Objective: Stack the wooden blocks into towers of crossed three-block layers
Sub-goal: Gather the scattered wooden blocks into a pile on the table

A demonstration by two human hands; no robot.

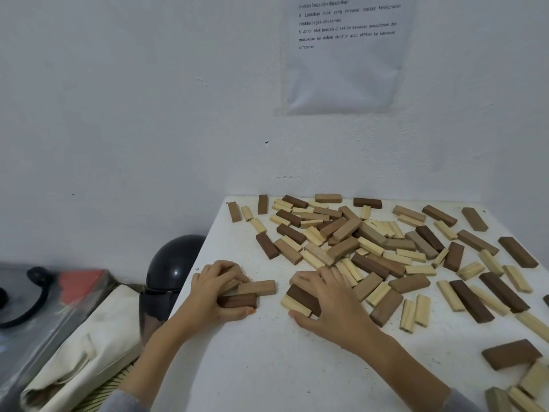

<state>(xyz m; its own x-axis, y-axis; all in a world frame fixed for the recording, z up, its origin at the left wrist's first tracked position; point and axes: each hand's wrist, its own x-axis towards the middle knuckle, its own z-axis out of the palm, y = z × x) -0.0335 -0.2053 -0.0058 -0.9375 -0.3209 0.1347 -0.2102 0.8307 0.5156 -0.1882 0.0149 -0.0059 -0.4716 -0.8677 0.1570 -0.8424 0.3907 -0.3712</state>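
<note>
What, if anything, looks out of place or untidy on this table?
The blocks lie scattered at all angles across the table, several overlapping, with no tower yet. Nothing looks broken.

Table (267,367): blocks (344,230) scattered across back and right. Left hand (214,289) and right hand (329,301) on blocks at front left. Helmet (172,263) left of table, bag (89,346) before it. Sheet (344,69) on wall (118,114) behind.

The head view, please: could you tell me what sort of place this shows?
Probably an informal home or small-room workspace: a white table against plain walls, a printed instruction sheet taped up, and a dark helmet beside it.
</note>
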